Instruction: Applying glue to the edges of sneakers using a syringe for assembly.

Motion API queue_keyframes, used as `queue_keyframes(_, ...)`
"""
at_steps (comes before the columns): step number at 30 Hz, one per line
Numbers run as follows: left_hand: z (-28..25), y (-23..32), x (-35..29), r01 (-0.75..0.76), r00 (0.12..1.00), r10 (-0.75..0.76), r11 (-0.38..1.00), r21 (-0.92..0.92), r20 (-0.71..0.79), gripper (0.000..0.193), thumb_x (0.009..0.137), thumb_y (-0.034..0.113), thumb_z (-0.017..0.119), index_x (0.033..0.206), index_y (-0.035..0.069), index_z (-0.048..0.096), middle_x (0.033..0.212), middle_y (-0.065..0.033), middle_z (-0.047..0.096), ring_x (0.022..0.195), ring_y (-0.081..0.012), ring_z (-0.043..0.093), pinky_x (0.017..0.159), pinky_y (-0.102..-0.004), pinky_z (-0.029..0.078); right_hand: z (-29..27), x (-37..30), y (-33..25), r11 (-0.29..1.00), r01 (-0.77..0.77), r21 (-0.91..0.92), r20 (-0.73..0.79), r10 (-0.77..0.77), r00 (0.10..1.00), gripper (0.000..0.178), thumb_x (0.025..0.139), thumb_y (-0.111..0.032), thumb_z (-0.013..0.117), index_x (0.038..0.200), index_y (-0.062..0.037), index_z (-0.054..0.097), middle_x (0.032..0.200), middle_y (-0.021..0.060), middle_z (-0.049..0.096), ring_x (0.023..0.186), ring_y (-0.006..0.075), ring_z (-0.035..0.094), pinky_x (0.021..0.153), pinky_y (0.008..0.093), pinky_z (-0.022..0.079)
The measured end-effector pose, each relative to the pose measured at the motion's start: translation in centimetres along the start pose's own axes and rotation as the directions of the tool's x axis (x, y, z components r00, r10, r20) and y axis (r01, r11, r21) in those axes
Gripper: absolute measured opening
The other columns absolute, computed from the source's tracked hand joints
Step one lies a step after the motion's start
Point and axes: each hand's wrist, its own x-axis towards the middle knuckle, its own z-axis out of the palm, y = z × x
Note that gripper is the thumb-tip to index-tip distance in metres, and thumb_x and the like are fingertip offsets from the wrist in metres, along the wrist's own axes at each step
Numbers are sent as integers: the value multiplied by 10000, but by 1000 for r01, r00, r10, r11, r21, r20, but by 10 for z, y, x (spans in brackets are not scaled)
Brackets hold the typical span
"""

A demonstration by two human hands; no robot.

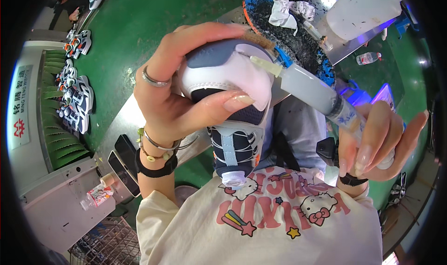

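Observation:
A sneaker (233,85) in white and dark navy hangs toe-up in front of me, its elastic laces and a round white dial (234,179) at the lower end. My left hand (170,85) is closed round its toe, thumb across the upper and fingers over the far side. In my right hand (375,141) is a clear plastic syringe (309,90) with whitish content, and its pale nozzle tip (263,64) meets or nearly meets the shoe's white toe edge. Behind the tip shows a brown-bristled brush (260,39); whether a finger touches it is hidden.
Behind the shoe lies a blackened, blue-edged pad (302,46) with crumpled tissue (282,13). A white plastic container (363,11) stands at the back right. Several sneakers (77,97) line a green conveyor brush at left, near two phones (122,169) and a small bottle (95,196).

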Motion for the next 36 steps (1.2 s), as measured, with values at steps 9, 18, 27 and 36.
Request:
queue_keyframes(9,-7,-12,-9,161,974,-124,966,200,-189,649,797,522,541,1124,-33,456,1117,-146,507,1005,-213,503,861,-324,402,-11,16,23,987,38,-158,56,-29,998,528,928,-254,147,551,-56,460,487,29,456,346,159,441,423,232,435)
queue_keyframes(18,-11,-38,-21,133,956,-29,929,345,-292,490,885,422,426,1140,4,412,1138,-125,469,1054,-206,462,913,-347,366,-9,10,65,978,54,-202,-102,-76,992,528,923,-171,130,428,-135,312,417,2,422,267,138,341,319,210,352)
queue_keyframes(27,-17,-60,-20,76,915,48,954,289,-400,399,891,321,452,1088,-25,436,1097,-169,517,1012,-214,499,893,-323,372,-19,-10,90,986,-20,-166,-137,-3,991,492,916,-179,174,444,-152,311,408,-25,399,263,132,334,344,201,343)
queue_keyframes(36,-22,-71,-22,114,914,16,948,296,-406,417,895,353,429,1075,-23,450,1100,-143,503,1001,-180,476,888,-312,350,-24,-15,100,992,-42,-116,-129,27,991,439,908,-168,214,514,-89,390,431,-27,423,295,121,363,373,223,383)
